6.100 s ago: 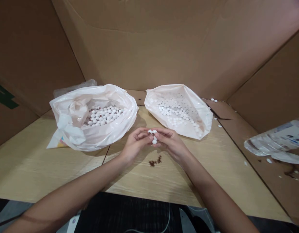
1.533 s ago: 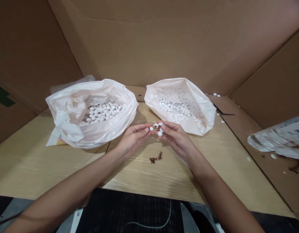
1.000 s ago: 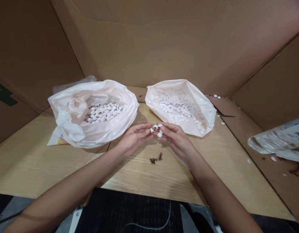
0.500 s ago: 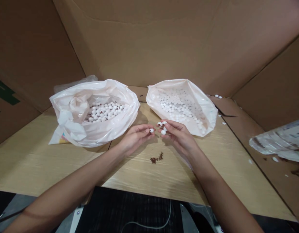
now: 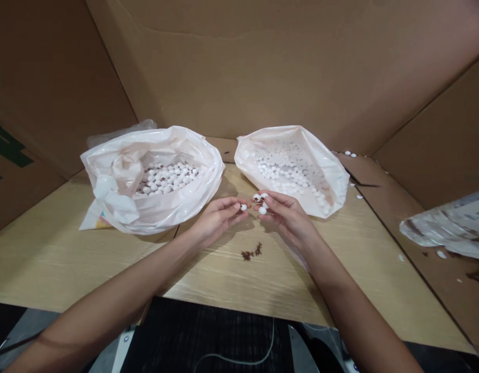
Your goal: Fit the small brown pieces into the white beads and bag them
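My left hand [image 5: 218, 218] pinches a single white bead [image 5: 243, 207] between thumb and fingertips. Just to its right, my right hand [image 5: 284, 215] grips a small cluster of white beads on a brown piece [image 5: 260, 202]. The two hands are slightly apart above the wooden table [image 5: 48, 259]. A little pile of brown bits [image 5: 250, 252] lies on the table below the hands. Behind my left hand stands an open plastic bag [image 5: 118, 207] with white beads and brown bits. Behind my right hand lies a second plastic bag [image 5: 324, 166] holding white beads only.
Cardboard walls [image 5: 243, 67] surround the table on three sides. A crumpled printed plastic bag [image 5: 449, 228] lies at the right, with stray white beads [image 5: 440, 254] near it and more [image 5: 350, 154] behind the right bag. A cable [image 5: 239, 357] hangs below the table's front edge.
One white bead has come off the cluster: the hands, joined on it a second ago, have pulled apart, the left keeping the single bead, the right the rest.
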`<state>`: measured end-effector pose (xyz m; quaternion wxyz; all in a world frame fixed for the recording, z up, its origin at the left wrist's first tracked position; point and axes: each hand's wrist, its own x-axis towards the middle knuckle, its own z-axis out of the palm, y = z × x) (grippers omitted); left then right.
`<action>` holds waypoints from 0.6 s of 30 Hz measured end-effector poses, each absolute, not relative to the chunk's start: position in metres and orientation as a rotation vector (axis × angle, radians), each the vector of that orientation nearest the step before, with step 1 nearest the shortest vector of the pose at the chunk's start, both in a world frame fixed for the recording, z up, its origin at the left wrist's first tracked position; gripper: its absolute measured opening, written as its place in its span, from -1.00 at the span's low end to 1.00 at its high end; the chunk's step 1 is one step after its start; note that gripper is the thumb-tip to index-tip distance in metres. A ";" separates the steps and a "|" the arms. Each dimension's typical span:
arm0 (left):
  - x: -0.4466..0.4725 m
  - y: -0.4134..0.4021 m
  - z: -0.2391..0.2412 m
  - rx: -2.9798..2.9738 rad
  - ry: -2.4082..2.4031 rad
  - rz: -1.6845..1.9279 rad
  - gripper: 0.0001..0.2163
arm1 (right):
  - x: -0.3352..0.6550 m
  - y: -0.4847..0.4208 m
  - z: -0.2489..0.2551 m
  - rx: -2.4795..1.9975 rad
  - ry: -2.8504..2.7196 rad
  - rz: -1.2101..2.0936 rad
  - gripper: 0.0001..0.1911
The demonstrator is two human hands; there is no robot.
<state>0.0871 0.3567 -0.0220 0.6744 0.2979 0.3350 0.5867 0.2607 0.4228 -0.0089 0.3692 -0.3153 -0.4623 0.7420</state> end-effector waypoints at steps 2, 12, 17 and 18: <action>0.088 0.357 -0.022 0.666 0.744 1.337 -0.93 | 0.261 0.423 -0.009 -0.808 -1.186 1.902 -0.71; 0.088 0.357 -0.022 0.693 0.760 1.312 -0.92 | 0.262 0.424 -0.011 -0.791 -1.203 1.905 -0.72; 0.087 0.357 -0.022 0.704 0.806 1.306 -0.86 | 0.261 0.424 -0.011 -0.797 -1.205 1.898 -0.72; 0.087 0.357 -0.022 0.707 0.814 1.310 -0.86 | 0.262 0.424 -0.011 -0.801 -1.209 1.896 -0.72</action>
